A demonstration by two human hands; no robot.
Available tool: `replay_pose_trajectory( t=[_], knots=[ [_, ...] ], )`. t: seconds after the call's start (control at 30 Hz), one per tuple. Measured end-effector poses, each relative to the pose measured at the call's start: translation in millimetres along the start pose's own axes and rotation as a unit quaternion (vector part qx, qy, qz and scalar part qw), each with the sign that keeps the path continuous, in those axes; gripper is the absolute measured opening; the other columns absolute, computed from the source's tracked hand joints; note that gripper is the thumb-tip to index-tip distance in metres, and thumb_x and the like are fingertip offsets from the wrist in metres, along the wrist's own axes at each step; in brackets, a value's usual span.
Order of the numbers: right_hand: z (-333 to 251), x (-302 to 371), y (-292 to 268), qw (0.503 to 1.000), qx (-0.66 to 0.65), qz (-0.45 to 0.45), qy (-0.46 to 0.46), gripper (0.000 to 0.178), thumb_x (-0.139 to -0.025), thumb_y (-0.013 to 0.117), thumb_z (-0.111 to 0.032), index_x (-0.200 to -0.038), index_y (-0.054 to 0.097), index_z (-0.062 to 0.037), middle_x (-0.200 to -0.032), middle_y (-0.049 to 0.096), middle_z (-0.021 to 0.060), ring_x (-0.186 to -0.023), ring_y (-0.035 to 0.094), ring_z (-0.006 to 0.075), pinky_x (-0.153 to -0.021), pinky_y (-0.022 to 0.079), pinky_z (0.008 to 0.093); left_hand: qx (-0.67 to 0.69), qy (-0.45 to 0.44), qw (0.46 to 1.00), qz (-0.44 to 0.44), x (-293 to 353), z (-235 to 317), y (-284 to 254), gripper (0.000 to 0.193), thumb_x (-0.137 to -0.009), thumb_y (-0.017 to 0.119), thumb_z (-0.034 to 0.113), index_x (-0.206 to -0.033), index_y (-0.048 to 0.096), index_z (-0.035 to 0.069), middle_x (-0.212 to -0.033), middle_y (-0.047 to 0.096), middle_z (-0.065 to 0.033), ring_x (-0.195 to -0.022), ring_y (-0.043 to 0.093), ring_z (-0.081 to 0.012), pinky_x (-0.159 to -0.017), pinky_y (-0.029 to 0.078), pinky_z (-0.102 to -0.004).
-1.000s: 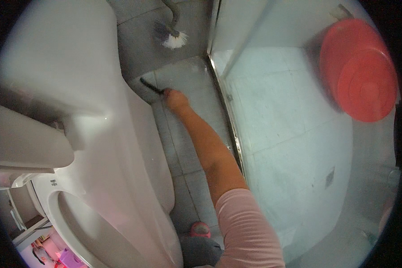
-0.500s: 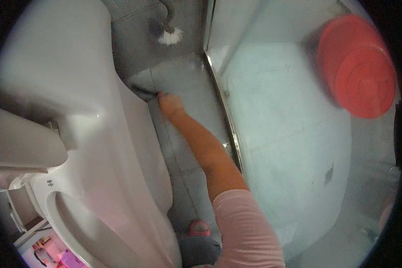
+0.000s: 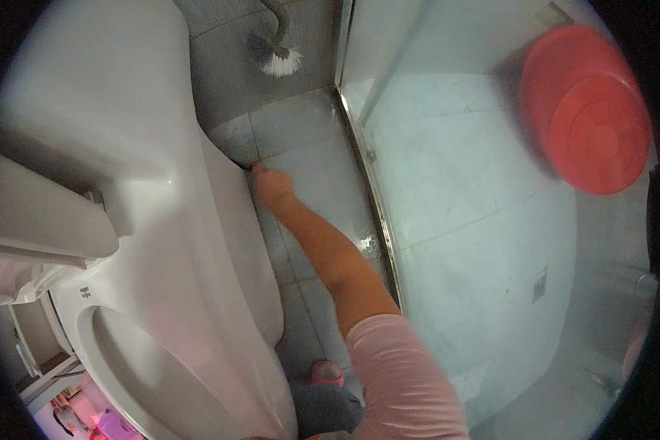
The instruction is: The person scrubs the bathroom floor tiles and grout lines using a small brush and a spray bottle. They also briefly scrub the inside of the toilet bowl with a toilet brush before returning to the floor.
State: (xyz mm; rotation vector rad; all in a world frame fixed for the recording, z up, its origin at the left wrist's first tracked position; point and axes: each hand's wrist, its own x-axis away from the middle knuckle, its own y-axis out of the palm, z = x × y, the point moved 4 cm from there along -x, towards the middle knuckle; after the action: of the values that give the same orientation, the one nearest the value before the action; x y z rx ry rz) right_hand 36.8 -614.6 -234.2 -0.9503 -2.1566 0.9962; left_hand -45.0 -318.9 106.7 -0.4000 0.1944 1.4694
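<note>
A grey tiled floor (image 3: 312, 165) runs through the bathroom; at left stands a white toilet (image 3: 198, 249); at its base edge shows a dark tool (image 3: 247, 167), mostly hidden; the right hand (image 3: 273, 188) has its grip seemingly pressed round that tool, held low, presumably because the base is low; the left hand is out of view; above, a white brush (image 3: 281, 63) points bristles down, perhaps hung to drain; rightward, beyond the glass (image 3: 477, 176), sits a red tub (image 3: 587, 95), probably to keep the walkway free.
</note>
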Motion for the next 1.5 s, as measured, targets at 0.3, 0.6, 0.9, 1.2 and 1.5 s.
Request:
replay_pose_trajectory(
  t=[0.3, 0.6, 0.9, 1.2, 1.5],
  knots=[
    [-18.4, -37.1, 11.4, 0.998, 0.059, -0.034, -0.017, 0.025, -0.085, 0.042, -0.015, -0.107, 0.049, -0.006, -0.088, 0.062, 0.0165, -0.079, 0.061, 0.03, -0.063, 0.048, 0.0402, 0.006, 0.004, 1.0, 0.002, 0.5, -3.3, -1.9, 0.018, -0.078, 0.053, 0.012, -0.08, 0.057, -0.005, -0.074, 0.061, -0.0172, -0.065, 0.062, -0.0273, -0.064, 0.051, -0.0385],
    [-41.6, -34.3, 4.0, 0.984, 0.135, -0.034, -0.112, 0.036, -0.083, 0.045, -0.012, -0.119, 0.046, -0.0212, -0.09, 0.061, 0.0123, -0.083, 0.061, 0.0276, -0.067, 0.048, 0.0396, 0.002, 0.001, 1.0, 0.014, 0.4, -4.9, -3.3, 0.018, -0.078, 0.053, 0.013, -0.081, 0.057, -0.005, -0.074, 0.061, -0.0176, -0.066, 0.062, -0.0276, -0.064, 0.051, -0.0387],
    [79.0, -28.6, -63.6, 0.988, 0.111, 0.058, 0.086, 0.038, -0.084, 0.04, -0.017, -0.121, 0.047, -0.0251, -0.087, 0.06, 0.0169, -0.079, 0.061, 0.0287, -0.068, 0.048, 0.0386, -0.001, 0.002, 1.0, 0.031, 4.9, 1.0, -2.0, 0.019, -0.079, 0.052, 0.013, -0.081, 0.057, -0.005, -0.075, 0.061, -0.0179, -0.066, 0.062, -0.0278, -0.065, 0.051, -0.0389],
    [24.7, -50.5, -31.9, 0.982, 0.181, 0.033, -0.054, 0.039, -0.083, 0.04, -0.014, -0.12, 0.047, -0.0246, -0.089, 0.062, 0.0147, -0.079, 0.061, 0.0304, -0.064, 0.048, 0.0402, 0.004, 0.013, 0.999, 0.037, 4.0, -1.5, -0.6, 0.019, -0.079, 0.051, 0.013, -0.081, 0.057, -0.006, -0.075, 0.061, -0.0183, -0.067, 0.062, -0.028, -0.065, 0.051, -0.0391],
    [59.9, -11.3, -43.1, 0.984, -0.008, 0.12, 0.133, 0.035, -0.084, 0.042, -0.015, -0.118, 0.048, -0.0109, -0.084, 0.062, 0.0156, -0.078, 0.06, 0.0294, -0.062, 0.047, 0.0409, -0.014, 0.003, 0.998, 0.059, 9.3, 5.0, 0.6, 0.02, -0.079, 0.051, 0.013, -0.081, 0.057, -0.006, -0.075, 0.061, -0.0186, -0.067, 0.062, -0.0282, -0.066, 0.051, -0.0393]
  ],
)
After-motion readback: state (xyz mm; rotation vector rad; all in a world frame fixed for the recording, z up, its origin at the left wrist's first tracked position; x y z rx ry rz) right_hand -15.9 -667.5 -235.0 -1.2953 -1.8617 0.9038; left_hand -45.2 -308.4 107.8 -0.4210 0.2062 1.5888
